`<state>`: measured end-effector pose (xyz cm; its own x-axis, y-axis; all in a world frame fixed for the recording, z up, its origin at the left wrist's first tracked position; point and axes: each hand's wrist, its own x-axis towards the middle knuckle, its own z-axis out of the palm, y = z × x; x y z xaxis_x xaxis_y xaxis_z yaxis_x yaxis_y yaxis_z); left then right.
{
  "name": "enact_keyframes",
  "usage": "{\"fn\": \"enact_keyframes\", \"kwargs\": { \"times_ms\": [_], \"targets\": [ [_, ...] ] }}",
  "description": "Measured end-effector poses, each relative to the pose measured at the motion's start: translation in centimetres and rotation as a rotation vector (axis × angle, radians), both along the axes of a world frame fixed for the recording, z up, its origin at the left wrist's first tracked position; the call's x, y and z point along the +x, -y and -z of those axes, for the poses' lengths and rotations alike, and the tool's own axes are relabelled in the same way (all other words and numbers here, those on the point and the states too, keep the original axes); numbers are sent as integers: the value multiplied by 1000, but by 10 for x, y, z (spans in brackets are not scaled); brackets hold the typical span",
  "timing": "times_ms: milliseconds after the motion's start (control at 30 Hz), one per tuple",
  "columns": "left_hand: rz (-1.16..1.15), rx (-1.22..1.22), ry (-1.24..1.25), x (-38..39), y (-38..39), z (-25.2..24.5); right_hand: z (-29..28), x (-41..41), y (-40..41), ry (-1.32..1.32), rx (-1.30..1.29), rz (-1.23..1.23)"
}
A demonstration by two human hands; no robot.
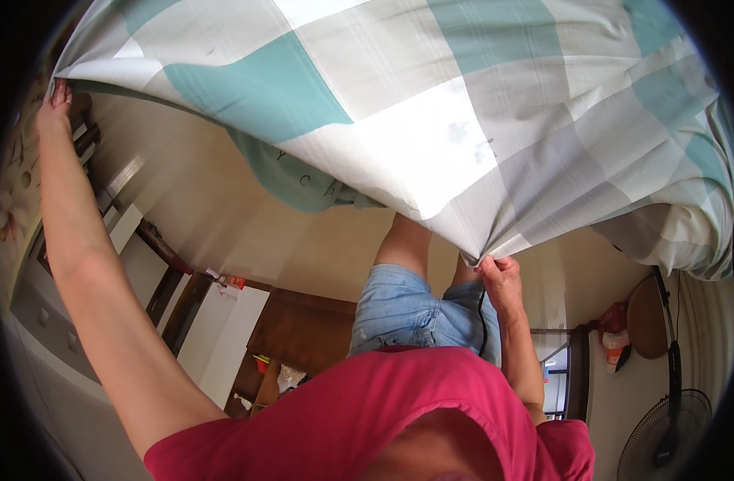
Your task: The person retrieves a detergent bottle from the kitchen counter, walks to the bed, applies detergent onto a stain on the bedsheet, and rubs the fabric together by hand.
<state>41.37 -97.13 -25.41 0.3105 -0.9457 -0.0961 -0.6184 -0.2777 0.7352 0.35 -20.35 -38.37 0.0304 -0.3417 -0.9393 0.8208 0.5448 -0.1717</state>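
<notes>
A large checked cloth [397,129] in teal, grey and white, like a bed sheet or duvet cover, spreads across the top of the head view. Far out to the left, my raised left hand [55,107] grips one end of its near edge. Close in front of my shorts, my right hand [501,281] pinches a gathered point of the same edge, and folds fan out from there. Between the hands the edge hangs slack. Below it shows a teal flap [295,171] bearing letters. Towards the right the cloth bunches into thick folds [691,234].
A black-caged fan [664,436] stands at lower right, near a pale curtain [703,337] and a round brown board [646,315]. White-topped furniture [223,337] and a brown wooden piece [307,327] are at lower left. Beige floor [265,252] shows beneath the cloth.
</notes>
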Motion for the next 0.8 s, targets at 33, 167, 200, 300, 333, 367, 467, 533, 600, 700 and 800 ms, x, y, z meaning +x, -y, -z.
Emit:
{"fn": "enact_keyframes", "kwargs": {
  "times_ms": [33, 167, 200, 300, 333, 367, 467, 533, 600, 700, 800],
  "targets": [
    [-62, -1, -45, -4, -3, 2, 1, 1, -1, -1, 1, -1],
    [-115, -13, -81, -8, -11, 1, 2, 3, -2, 17, 2, 19],
    [-99, 11, -75, -10, -14, 3, 2, 3, -2, 20, 0, 18],
    [2, 151, 15, -16, -44, 25, -3, 2, 4, 4, 22, 11],
    [-19, 186, -71, -15, -44, 16, -2, 6, 6, 22, 5, 23],
    [-106, 197, -65, -23, -66, 40, -2, 7, 6, 7, 7, 33],
    [-46, 145, 54, -56, -138, 82, -2, 12, 6, 15, -14, 55],
    [98, 78, 8, -96, -209, 107, -2, 12, 7, 29, -4, 29],
    [241, 121, -142, -159, -312, 126, -1, 9, 2, 0, -8, 28],
    [405, 349, -363, -218, -454, 132, 0, 8, 0, -36, -25, 8],
    [318, 788, -548, -235, -572, 117, 1, 12, 2, -53, -66, -7]
  ]
}}
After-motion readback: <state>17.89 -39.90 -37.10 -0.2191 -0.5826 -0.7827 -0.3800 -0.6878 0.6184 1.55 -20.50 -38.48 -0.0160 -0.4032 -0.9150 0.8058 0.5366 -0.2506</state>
